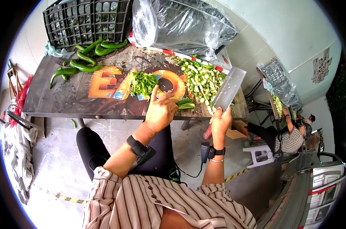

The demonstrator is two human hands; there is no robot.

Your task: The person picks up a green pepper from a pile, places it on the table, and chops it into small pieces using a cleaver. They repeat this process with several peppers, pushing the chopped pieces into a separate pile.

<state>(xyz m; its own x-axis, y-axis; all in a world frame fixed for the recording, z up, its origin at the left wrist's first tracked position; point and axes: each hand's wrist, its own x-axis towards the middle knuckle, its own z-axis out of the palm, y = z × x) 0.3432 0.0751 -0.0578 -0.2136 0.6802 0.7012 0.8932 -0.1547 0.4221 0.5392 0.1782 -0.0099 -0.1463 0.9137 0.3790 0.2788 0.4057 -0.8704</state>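
Observation:
My right hand grips the handle of a cleaver, its broad blade raised over the right end of the table and flecked with bits. My left hand is at the table with its index finger stretched towards a heap of sliced green peppers; the other fingers bend slightly, and I see nothing held in them. Beside that hand lie cut lengths of green pepper. A larger pile of pale green chopped pieces spreads to the right, partly behind the blade. Whole green peppers lie at the back left.
The dark wooden table bears painted orange letters. Behind it stand a black plastic crate and a plastic-wrapped bundle. At far right a co-worker sits at another table, near a white stool. Cloths hang at left.

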